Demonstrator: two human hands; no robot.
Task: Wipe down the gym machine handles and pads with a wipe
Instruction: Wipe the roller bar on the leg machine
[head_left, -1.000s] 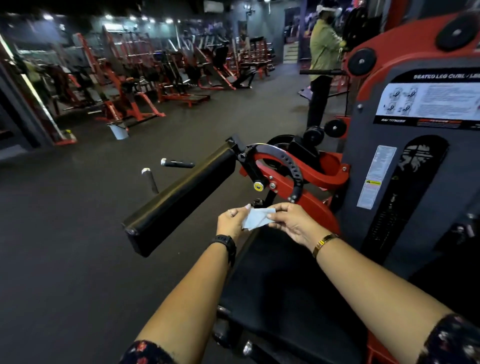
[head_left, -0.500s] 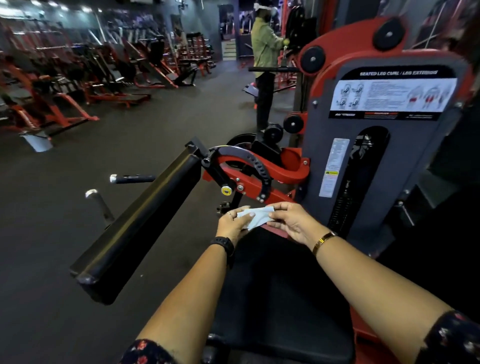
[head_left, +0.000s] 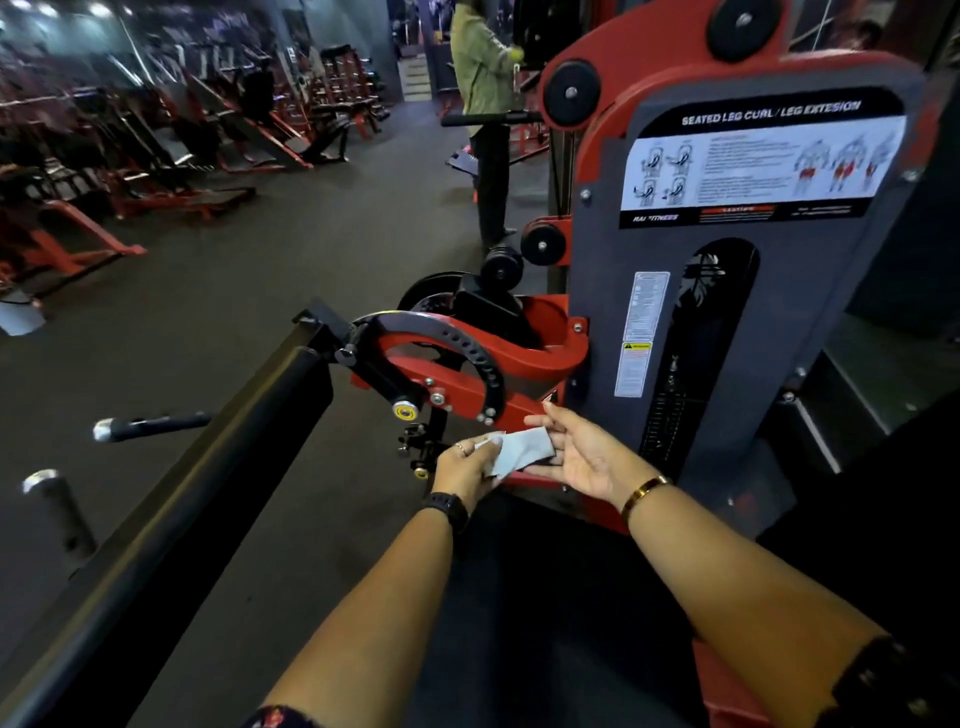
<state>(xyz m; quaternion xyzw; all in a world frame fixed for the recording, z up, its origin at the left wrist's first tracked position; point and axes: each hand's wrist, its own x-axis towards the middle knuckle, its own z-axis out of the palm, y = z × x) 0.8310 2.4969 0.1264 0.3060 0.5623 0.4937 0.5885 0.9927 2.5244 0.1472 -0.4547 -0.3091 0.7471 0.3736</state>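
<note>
From my head camera I see my left hand (head_left: 467, 465) pinched on one end of the pale blue wipe (head_left: 522, 451), thumb and fingers closed on it. My right hand (head_left: 582, 457) is open, palm up and fingers spread, and the other end of the wipe lies across its fingers, not gripped. The wipe is in the air between my two hands, above the front edge of the black seat pad (head_left: 561, 613), and it touches no part of the machine yet.

I judge that I am preparing the wipe. To do this well I should fold it flat into a thick square, close my right hand on it, and then press with the whole palm in long strokes, not small rubs.

The long black leg pad (head_left: 208, 467) runs to my left, near my left forearm, and it looks the easiest surface to begin. Beyond it stand two black handles (head_left: 150, 427) with silver caps. In front of my hands are the red adjustment arm with its holed black arc (head_left: 467, 358) and a yellow pin knob (head_left: 404, 411); the wipe could catch there. The grey weight-stack cover (head_left: 779, 312) stands at the right. Another person (head_left: 480, 67) is far behind, well apart.
</note>
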